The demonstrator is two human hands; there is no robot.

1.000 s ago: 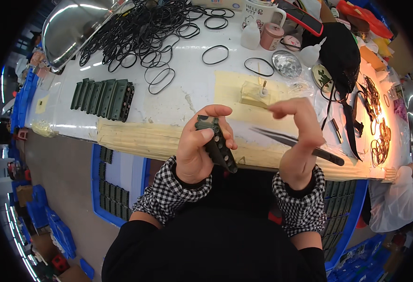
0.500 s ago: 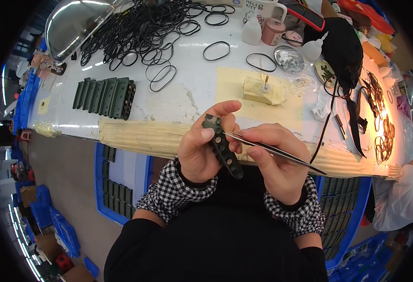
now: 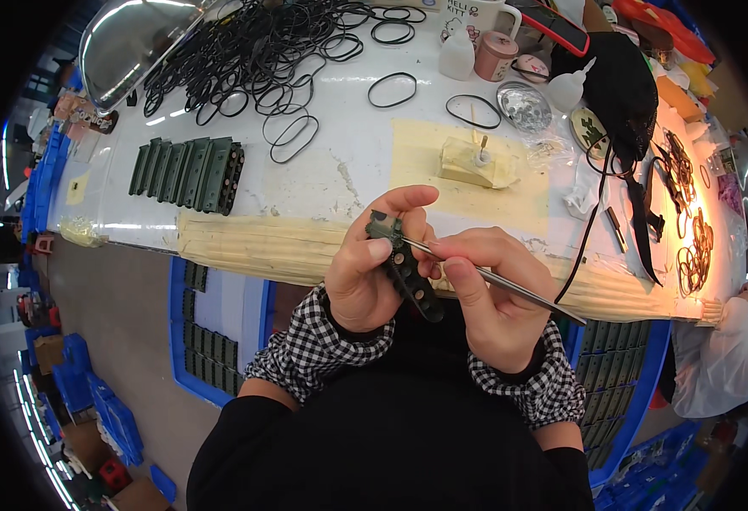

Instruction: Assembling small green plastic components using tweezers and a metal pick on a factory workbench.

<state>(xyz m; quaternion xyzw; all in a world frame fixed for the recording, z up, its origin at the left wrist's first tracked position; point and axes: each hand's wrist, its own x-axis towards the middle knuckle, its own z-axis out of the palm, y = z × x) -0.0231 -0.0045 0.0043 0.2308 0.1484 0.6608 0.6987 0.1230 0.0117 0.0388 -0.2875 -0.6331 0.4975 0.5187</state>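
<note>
My left hand [image 3: 359, 277] grips a dark green moulded part [image 3: 412, 285], long and narrow with a row of round copper-coloured spots along it. The thumb presses on its upper end. Between thumb and fingers, my right hand [image 3: 497, 285] holds slim metal tweezers [image 3: 519, 289]. Their tip touches or nearly touches the upper part of the green piece; exact contact is too small to tell. A row of similar green parts [image 3: 188, 175] stands side by side on the table to the left.
Black rubber bands [image 3: 246, 60] lie heaped at the back left. A yellow taped block [image 3: 476, 162] with a small pot sits ahead. A mug [image 3: 476, 17], squeeze bottle [image 3: 457, 55] and foil dish [image 3: 523, 106] stand behind it. Blue trays [image 3: 221, 396] of green parts lie below the table edge.
The tweezers have shifted slightly left and rolled, their tip moving a little along the green part. My right hand has moved slightly left with them; my left hand keeps its grip.
</note>
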